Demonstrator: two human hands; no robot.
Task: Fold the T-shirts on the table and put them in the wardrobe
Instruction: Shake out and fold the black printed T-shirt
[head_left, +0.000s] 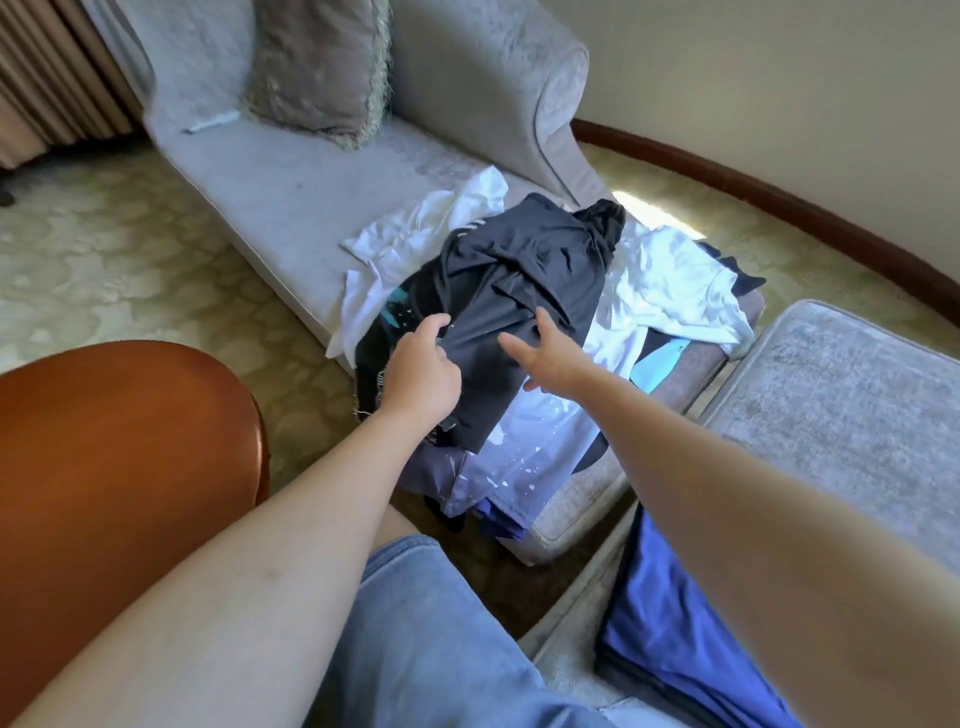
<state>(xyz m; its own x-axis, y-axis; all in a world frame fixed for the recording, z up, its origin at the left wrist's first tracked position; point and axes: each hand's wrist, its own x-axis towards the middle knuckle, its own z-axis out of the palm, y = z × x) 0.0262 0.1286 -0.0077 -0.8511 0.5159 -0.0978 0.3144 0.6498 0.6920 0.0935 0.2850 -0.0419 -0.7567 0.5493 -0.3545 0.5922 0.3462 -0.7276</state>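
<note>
A heap of T-shirts lies on the near end of a grey chaise. On top is a crumpled dark navy T-shirt (524, 275). My left hand (423, 364) pinches its left edge between thumb and curled fingers. My right hand (545, 348) hovers over its right side with fingers spread, just touching the cloth. Under it lie white T-shirts (670, 280), a black one with a teal print (389, 317) and a pale one with white splatter marks (530, 457). A folded blue T-shirt (670, 618) lies on the cushion at lower right.
The grey chaise (280, 197) runs back to a fringed cushion (317, 67) and a white remote (213, 123). A round wooden table (119, 452) is at my left. A grey padded seat (841, 395) stands at right. Patterned carpet surrounds them.
</note>
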